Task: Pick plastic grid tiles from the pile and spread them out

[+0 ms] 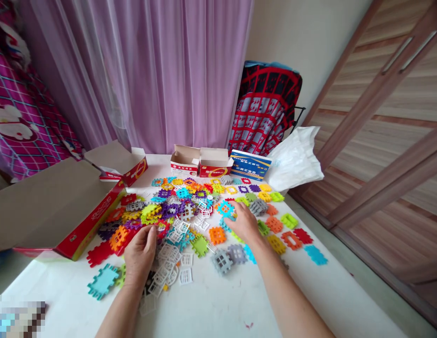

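Picking step, we judged: our right hand (242,224) pinched blue-and-orange interlocking tile (225,209) beside mixed pile (172,210) on tabletop (235,303). Left hand (141,253) curled; couldn't tell whether gripping anything. Next move seemingly called for clearing neighbouring tiles (217,235).

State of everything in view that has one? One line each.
Left hand: fingers curled, grip hidden
Right hand: holding blue-and-orange piece
Plastic pieces: loose, partly heaped
Large red box: open
Red box behind it: open
Two small boxes: open
Blue box: closure unclear
White bag: rumpled, contents unclear
Curtain: hanging in folds
Wardrobe doors: shut
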Demonstrator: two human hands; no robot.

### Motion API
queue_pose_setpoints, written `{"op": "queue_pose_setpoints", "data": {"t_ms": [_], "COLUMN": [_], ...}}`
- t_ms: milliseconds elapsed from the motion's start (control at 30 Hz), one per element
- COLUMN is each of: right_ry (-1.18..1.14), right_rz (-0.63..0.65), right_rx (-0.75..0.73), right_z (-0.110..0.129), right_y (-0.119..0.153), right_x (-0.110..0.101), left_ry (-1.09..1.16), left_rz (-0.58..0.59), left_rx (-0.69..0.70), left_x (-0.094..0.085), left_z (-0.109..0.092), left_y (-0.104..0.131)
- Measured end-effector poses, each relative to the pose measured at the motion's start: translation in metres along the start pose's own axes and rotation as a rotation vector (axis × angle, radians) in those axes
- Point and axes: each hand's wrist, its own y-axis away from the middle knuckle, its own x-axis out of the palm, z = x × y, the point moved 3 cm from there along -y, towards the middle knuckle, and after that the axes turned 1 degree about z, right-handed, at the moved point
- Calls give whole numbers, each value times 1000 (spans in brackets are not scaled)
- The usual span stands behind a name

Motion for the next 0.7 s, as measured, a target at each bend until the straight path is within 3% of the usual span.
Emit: {"op": "queue_pose_setpoints", "data": {"t_ms": [233,467,533,700], "right_ry": [-131,-169,-212,-429], "right_rz": [-141,-201,-266,-477], "right_rx": [4,-54,-7,312], "right_z": [-18,-11,-28,-102], "right_y": [49,52,49,50], "right_x": [-1,-7,-19,-46], "left_ry": [-20,-86,-93,-112], "left_rz": [4,-8,-18,-45], "left_rx": [-16,-22,-35,-55], "left_x": [-1,-2,-2,0], "left_z": [3,-5,-3,5], "left_y": [-3,-2,-3,-5]}}
